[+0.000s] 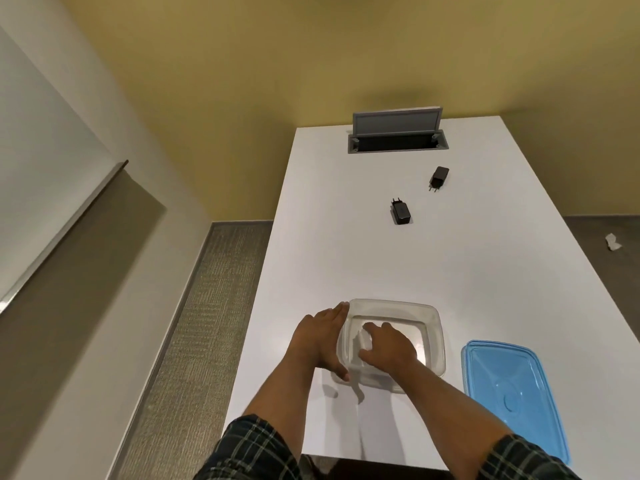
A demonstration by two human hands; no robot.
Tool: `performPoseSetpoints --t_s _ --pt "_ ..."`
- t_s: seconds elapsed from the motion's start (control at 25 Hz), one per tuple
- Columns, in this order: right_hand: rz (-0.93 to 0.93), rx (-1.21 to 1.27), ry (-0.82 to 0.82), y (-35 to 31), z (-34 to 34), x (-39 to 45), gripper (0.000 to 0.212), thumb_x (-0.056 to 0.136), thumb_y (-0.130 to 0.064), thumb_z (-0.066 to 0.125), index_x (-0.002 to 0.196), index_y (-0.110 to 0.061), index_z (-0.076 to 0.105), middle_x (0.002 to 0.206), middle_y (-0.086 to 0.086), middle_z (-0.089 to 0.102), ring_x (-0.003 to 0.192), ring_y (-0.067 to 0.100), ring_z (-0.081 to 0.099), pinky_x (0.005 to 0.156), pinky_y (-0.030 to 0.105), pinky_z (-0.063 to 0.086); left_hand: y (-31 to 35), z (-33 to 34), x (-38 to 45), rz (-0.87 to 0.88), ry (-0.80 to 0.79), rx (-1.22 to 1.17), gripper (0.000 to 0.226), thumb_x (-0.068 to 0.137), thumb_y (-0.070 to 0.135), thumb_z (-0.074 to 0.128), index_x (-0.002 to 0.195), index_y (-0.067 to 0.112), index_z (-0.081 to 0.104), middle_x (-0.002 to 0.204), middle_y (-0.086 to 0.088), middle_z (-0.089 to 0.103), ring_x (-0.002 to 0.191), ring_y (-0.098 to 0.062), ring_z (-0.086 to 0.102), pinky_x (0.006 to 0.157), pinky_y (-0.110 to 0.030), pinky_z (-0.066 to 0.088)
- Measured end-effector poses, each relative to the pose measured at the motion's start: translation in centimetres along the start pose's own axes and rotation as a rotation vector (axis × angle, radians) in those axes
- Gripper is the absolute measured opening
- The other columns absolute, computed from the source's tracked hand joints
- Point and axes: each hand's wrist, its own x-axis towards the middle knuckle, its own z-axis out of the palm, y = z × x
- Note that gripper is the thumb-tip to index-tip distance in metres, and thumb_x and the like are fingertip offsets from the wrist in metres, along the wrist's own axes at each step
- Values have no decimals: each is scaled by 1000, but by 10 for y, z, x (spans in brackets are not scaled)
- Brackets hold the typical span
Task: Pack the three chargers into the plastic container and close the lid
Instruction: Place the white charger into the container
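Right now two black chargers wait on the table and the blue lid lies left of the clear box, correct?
Not quite: in the head view the blue lid lies right of the clear box. Two black chargers do wait on the table.

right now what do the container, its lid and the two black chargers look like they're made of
Container: clear, glossy plastic by the look; the white table shows through its walls.
Lid: translucent blue plastic, shiny, with moulded ridges.
Black chargers: probably hard matte plastic shells; the plug pins look dark, so their material is unclear.
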Motion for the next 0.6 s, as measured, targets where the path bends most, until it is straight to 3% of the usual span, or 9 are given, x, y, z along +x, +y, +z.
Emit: performPoseSetpoints --t_s 0.28,0.44,0.6 --pt "67 43 -18 -7 10 7 64 81 -51 65 136 -22 50 123 5 59 111 23 62 86 33 51 -5 15 5 26 68 -31 142 58 74 81 165 22 5 172 7 15 155 -18 28 120 -40 35" --pt "45 59 30 -7 10 14 51 89 -53 56 129 -22 58 118 1 67 107 21 64 85 34 53 -6 21 6 56 114 -53 140 55 81 77 164 23 11 169 7 26 151 -18 36 115 -40 40" --pt "-10 -104 115 0 7 14 49 92 -61 44 125 -28 58 114 -3 70 101 21 68 80 36 52 -8 20 5 78 157 -104 141 49 94 66 162 30 12 165 13 33 146 -16 42 111 -40 43"
